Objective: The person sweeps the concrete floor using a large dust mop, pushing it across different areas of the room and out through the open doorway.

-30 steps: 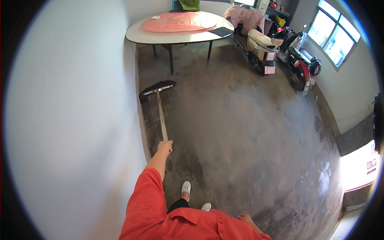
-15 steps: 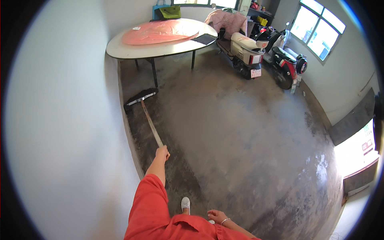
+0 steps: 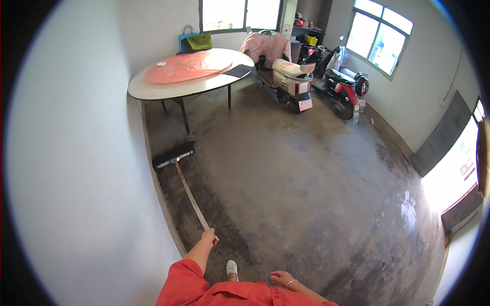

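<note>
My left hand (image 3: pixel 209 237) is closed around the upper end of a long wooden mop handle (image 3: pixel 191 198), with that arm stretched forward. At the far end, the wide dark mop head (image 3: pixel 173 156) with its silvery bar lies on the concrete floor, close to the left wall and short of the table's legs. A darker, wet-looking strip of floor (image 3: pixel 216 224) runs from the mop head back toward me. My right hand (image 3: pixel 282 278), a bracelet at its wrist, hangs in front of my red clothing. It holds nothing, and its fingers are loosely bent and apart.
A round white table (image 3: pixel 138 87) with pink plastic film and bags on it stands ahead on the left. Two parked scooters (image 3: pixel 295 84) (image 3: pixel 343 92) stand farther back. The left wall (image 3: pixel 87 168) runs close beside me. A bright doorway (image 3: pixel 454 178) lies on the right.
The mop head has come back toward me, farther from the table leg, with my left hand still on the handle. The view has tilted up. My right hand hangs much as before.
</note>
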`<state>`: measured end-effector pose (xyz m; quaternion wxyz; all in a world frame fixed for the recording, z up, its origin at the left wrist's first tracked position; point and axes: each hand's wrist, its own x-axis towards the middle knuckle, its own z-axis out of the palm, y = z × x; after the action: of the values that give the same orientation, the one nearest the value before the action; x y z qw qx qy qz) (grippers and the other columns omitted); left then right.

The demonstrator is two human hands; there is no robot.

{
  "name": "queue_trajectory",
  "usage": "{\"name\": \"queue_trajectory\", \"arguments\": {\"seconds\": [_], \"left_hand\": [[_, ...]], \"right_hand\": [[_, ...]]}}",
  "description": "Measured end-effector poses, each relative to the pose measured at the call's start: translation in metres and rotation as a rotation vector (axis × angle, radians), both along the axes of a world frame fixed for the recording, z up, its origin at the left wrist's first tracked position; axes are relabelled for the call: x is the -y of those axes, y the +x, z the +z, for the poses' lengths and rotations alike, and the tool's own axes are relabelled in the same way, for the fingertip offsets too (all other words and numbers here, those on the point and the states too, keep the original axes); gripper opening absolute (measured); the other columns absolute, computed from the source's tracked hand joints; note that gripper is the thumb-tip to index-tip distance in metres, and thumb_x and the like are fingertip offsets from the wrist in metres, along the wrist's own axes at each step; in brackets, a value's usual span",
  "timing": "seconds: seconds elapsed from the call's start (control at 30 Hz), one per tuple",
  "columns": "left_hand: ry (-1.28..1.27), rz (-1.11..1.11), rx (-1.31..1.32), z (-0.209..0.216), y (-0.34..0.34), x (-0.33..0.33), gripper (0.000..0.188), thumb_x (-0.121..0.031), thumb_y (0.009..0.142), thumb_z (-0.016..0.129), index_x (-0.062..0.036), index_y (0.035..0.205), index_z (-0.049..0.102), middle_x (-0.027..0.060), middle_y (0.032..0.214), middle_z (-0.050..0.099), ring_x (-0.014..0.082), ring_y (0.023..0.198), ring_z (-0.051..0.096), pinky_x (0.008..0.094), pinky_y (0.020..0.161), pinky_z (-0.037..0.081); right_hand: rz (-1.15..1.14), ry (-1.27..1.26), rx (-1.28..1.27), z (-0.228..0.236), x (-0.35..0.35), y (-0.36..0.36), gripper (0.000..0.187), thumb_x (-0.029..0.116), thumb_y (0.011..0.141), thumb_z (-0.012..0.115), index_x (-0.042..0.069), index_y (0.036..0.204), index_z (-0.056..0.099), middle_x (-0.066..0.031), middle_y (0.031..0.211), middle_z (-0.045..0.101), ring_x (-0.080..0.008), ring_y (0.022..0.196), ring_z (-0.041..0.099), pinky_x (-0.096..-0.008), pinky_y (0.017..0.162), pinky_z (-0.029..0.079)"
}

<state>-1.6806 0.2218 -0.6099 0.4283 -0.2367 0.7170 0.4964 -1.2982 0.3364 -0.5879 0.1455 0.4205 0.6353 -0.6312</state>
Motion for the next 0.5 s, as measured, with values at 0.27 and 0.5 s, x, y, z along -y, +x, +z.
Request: {"name": "queue_trajectory", "arguments": {"seconds": [0.27, 0.5], "left_hand": [[0.205, -0.068, 0.223, 0.021, 0.211, -0.030, 0.032, -0.033, 0.088, 0.043, -0.0019, 0.086, 0.051, 0.0106, 0.060, 0.057, 0.0201, 0.045, 0.054, 0.0294, 0.033, 0.042], [0.533, -0.309, 0.453, 0.073, 0.425, -0.032, 0.029, -0.031, 0.089, 0.041, -0.0037, 0.096, 0.050, 0.0107, 0.072, 0.060, 0.0204, 0.062, 0.058, 0.0285, 0.050, 0.048]], "right_hand": [[0.271, 0.052, -0.129, 0.047, -0.007, 0.067, 0.032, 0.024, 0.081, 0.056, 0.007, 0.107, 0.057, -0.0066, 0.088, 0.064, -0.0126, 0.077, 0.060, -0.0255, 0.068, 0.047], [-0.105, -0.116, -0.126, 0.040, -0.022, 0.152, 0.033, 0.033, 0.084, 0.052, 0.006, 0.103, 0.058, -0.0045, 0.084, 0.063, -0.0134, 0.072, 0.059, -0.0260, 0.062, 0.047]]}}
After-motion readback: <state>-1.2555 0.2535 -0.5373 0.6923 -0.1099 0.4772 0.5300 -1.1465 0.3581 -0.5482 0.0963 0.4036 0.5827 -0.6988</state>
